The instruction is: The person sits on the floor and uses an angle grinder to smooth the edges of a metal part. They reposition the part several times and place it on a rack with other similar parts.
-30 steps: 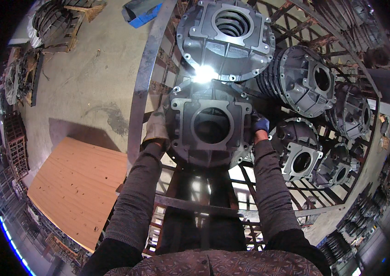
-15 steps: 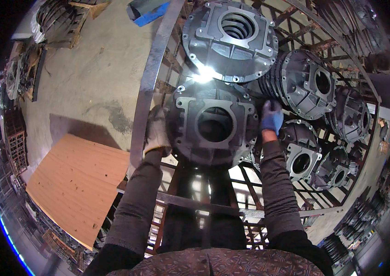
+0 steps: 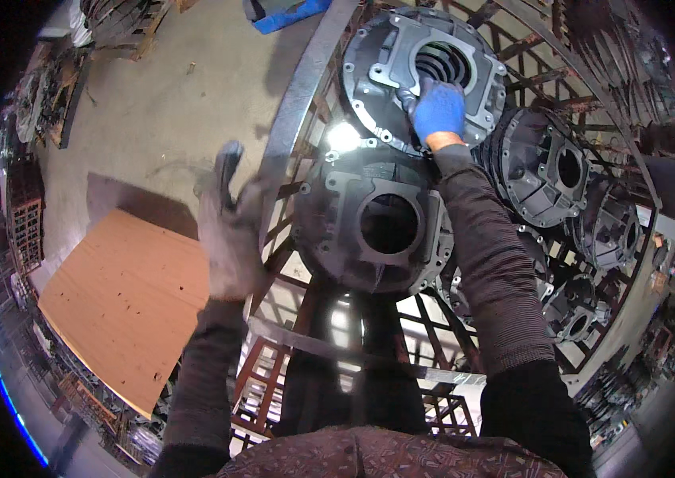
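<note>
My right hand point(image 3: 439, 111), in a blue and grey glove, is closed on the rim of the central round hole of the far grey cast metal bell housing point(image 3: 365, 80). Some of its fingertips are hidden inside the hole. Nearer to me lies another bell housing point(image 3: 345, 231), dark, with a round opening and a raised flange; neither hand holds it. My left hand point(image 3: 230, 231), in a grey glove, is raised beside the rack's left rail point(image 3: 294, 111). Its thumb and fingers stand apart, with nothing in them, slightly blurred.
More housings point(image 3: 541, 163) are stacked to the right in the rusty metal rack point(image 3: 513, 44). An orange-brown board point(image 3: 126, 307) lies at the lower left. Beyond the rail, a blue object point(image 3: 294, 14) rests on the concrete floor point(image 3: 170, 103).
My right hand has left the near housing's right side and reached forward to the far one. My left hand has let go of the near housing and moved left, opening.
</note>
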`<action>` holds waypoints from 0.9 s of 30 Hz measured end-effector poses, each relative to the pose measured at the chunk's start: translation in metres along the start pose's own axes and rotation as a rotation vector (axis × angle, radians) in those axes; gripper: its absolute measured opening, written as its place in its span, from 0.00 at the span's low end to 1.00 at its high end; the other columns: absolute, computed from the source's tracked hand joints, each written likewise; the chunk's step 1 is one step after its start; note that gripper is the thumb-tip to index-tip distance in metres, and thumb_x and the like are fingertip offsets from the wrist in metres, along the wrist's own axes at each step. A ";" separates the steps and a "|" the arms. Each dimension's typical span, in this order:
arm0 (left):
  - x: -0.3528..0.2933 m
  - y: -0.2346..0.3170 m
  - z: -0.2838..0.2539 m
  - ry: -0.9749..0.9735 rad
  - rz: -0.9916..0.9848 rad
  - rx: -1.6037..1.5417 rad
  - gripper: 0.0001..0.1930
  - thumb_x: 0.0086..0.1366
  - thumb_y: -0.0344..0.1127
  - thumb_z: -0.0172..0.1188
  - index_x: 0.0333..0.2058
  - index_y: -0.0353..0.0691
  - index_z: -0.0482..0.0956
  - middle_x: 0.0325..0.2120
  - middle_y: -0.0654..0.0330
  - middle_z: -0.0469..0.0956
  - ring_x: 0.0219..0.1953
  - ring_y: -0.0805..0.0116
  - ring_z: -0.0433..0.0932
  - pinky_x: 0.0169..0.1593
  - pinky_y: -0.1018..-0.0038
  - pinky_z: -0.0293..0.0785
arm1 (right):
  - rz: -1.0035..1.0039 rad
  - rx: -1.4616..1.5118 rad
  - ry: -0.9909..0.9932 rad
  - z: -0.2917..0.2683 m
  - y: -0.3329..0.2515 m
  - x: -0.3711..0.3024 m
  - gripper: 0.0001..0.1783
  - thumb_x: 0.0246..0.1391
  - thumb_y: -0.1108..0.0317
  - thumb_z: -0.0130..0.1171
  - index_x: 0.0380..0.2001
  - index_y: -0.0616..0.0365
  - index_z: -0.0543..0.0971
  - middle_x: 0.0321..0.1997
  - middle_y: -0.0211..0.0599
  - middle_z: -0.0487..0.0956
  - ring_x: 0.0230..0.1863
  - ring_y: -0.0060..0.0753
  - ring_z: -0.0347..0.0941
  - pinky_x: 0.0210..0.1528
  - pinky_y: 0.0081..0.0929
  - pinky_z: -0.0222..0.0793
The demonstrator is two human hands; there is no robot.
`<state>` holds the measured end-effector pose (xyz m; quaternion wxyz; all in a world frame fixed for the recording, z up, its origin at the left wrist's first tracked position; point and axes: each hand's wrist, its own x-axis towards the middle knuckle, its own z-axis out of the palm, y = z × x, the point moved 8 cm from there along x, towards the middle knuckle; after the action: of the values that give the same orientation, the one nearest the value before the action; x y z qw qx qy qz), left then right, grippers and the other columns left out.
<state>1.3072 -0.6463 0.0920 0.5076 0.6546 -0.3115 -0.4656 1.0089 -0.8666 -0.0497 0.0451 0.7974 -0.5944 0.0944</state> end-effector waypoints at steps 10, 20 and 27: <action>0.060 -0.025 0.029 -0.147 -0.104 0.647 0.27 0.72 0.54 0.62 0.62 0.43 0.77 0.48 0.48 0.86 0.50 0.53 0.85 0.52 0.62 0.79 | 0.064 0.048 -0.190 0.003 0.005 -0.001 0.37 0.65 0.34 0.55 0.52 0.62 0.82 0.42 0.52 0.86 0.47 0.56 0.81 0.61 0.50 0.66; 0.067 -0.022 0.033 -0.177 -0.086 0.650 0.27 0.73 0.53 0.61 0.61 0.41 0.78 0.48 0.44 0.86 0.52 0.45 0.84 0.54 0.60 0.77 | 0.109 -0.074 -0.500 0.031 0.001 0.010 0.48 0.61 0.26 0.55 0.62 0.64 0.75 0.48 0.49 0.87 0.50 0.50 0.84 0.55 0.47 0.71; 0.072 -0.027 0.026 -0.131 -0.006 0.745 0.27 0.74 0.54 0.60 0.60 0.39 0.78 0.47 0.37 0.84 0.54 0.34 0.81 0.53 0.53 0.77 | 0.043 -0.070 -0.543 0.037 -0.001 0.019 0.45 0.61 0.28 0.58 0.55 0.64 0.74 0.43 0.51 0.87 0.47 0.53 0.84 0.50 0.50 0.74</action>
<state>1.3082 -0.7112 0.0442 0.2125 0.7641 -0.4894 -0.3625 1.0187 -0.8909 -0.0816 -0.0904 0.7787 -0.6042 -0.1427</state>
